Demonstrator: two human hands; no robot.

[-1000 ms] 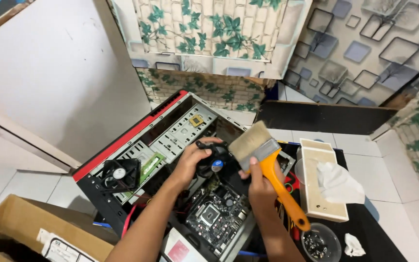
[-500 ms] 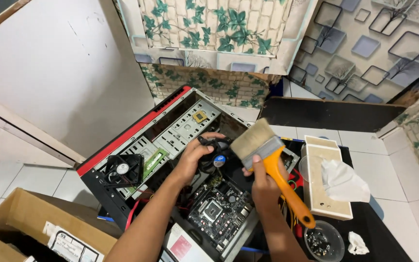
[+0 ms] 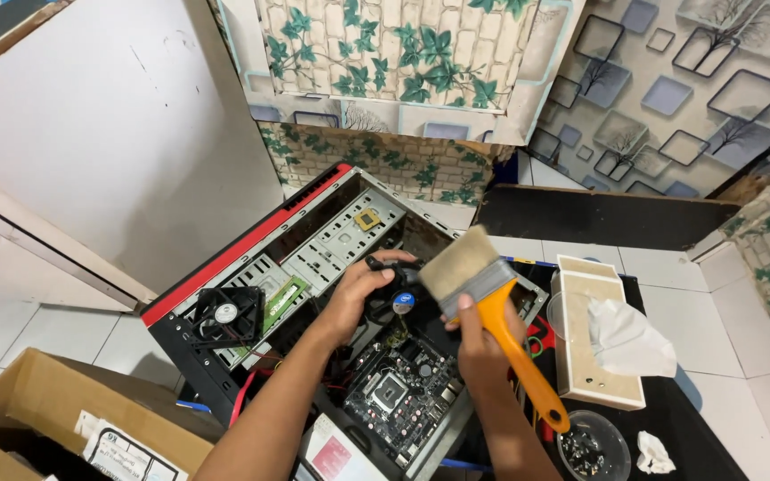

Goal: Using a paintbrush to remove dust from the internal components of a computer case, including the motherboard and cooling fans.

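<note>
An open computer case point(image 3: 251, 240) with a red edge lies on its side on the floor. Inside it sits a black motherboard point(image 3: 403, 396). My left hand point(image 3: 358, 289) grips a black cooler fan with a blue centre point(image 3: 400, 300) above the board. My right hand point(image 3: 479, 343) holds a wide paintbrush point(image 3: 492, 303) by its orange handle, bristles up and to the left, next to the fan. A second black fan point(image 3: 227, 313) rests on the case's drive bays.
A tissue box point(image 3: 594, 334) with a white tissue sticking out stands to the right. A small clear bowl of screws point(image 3: 592, 445) and a crumpled tissue point(image 3: 652, 452) lie near it. A cardboard box point(image 3: 46, 419) sits at the lower left.
Both hands have stayed on the fan and the brush. The view has shifted slightly, and the brush head sits a little lower against the fan.
</note>
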